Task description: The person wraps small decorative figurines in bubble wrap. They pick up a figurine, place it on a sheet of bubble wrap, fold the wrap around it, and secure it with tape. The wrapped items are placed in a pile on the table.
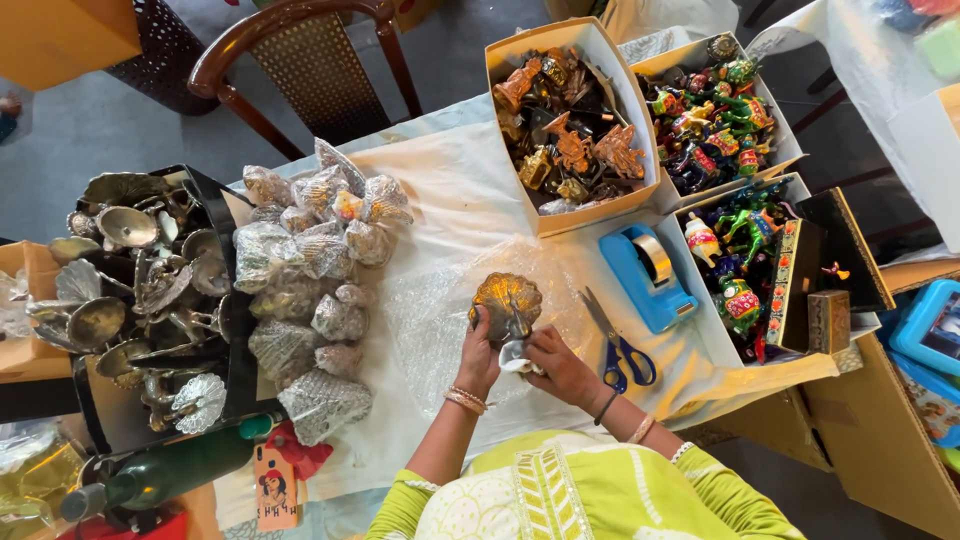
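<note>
Surface: white-clothed table (450, 190) | room: grey floor, wooden chair (310, 60) | both hands' grip holding brass peacock (506, 303)

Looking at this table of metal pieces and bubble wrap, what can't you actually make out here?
Head view:
- Left hand fingers: behind the brass peacock piece.
- White bit under the right hand: mostly covered.
- Wrapped bundles: contents blurred by wrap.
- Blue box: cut off at the right edge.

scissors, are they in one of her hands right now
No, the blue-handled scissors lie on the table right of the right hand.
</note>
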